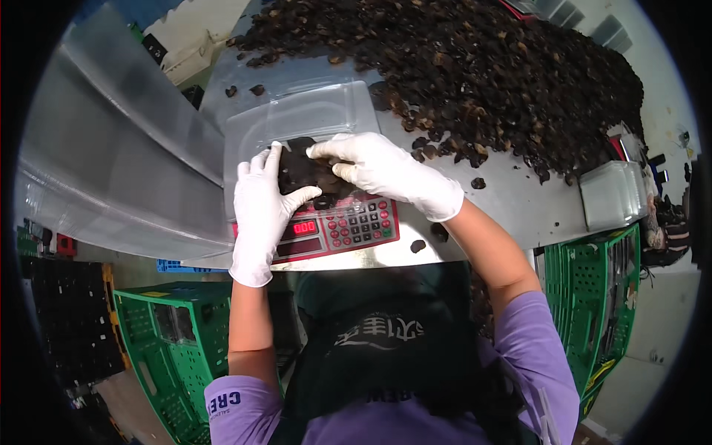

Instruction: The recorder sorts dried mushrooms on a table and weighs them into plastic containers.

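Dark wood ear mushrooms lie heaped in a clear plastic clamshell box on a red digital scale. The raised clear lid extends behind the heap. My left hand, in a white glove, is against the heap's left side, thumb spread across its front. My right hand, also gloved in white, reaches over the heap from the right. Its fingers and thumb touch the mushrooms; whether they grip any is hidden. The box's base is mostly covered by mushrooms and hands. The scale's red display is lit.
A large pile of mushrooms covers the back and right of the metal table. Tall stacks of clear boxes stand at left; a smaller stack is at right. Green crates stand below on both sides.
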A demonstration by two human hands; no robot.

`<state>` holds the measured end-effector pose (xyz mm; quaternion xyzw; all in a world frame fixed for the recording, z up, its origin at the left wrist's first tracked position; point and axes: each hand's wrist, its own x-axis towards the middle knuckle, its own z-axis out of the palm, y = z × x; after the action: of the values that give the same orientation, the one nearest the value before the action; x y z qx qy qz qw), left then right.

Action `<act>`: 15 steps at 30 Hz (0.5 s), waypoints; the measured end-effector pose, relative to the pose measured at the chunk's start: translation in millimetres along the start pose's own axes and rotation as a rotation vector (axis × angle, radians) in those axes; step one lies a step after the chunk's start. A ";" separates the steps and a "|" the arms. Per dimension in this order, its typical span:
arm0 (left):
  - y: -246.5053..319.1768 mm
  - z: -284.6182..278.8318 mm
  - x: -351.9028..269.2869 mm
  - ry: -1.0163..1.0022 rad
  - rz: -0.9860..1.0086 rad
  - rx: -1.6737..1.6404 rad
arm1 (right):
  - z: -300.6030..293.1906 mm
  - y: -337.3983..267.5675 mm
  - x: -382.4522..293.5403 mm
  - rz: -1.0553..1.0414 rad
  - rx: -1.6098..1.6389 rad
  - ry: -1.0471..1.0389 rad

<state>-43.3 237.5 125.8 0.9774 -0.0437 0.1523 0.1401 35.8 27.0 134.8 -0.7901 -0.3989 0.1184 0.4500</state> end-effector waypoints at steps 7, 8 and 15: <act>15.5 -11.4 -17.2 0.232 -0.070 0.051 | -42.5 22.6 -95.6 0.331 -0.059 0.411; 30.7 -12.3 -21.9 0.322 -0.064 -0.004 | -45.1 33.7 -112.8 0.351 -0.064 0.426; 156.8 103.2 -77.2 -0.388 0.420 -0.170 | 30.1 74.1 -203.6 0.495 -0.529 0.118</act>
<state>-107.2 61.1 48.3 0.9426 -0.2833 -0.0161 0.1761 -74.9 -125.0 23.0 -0.9573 -0.1856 0.0706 0.2102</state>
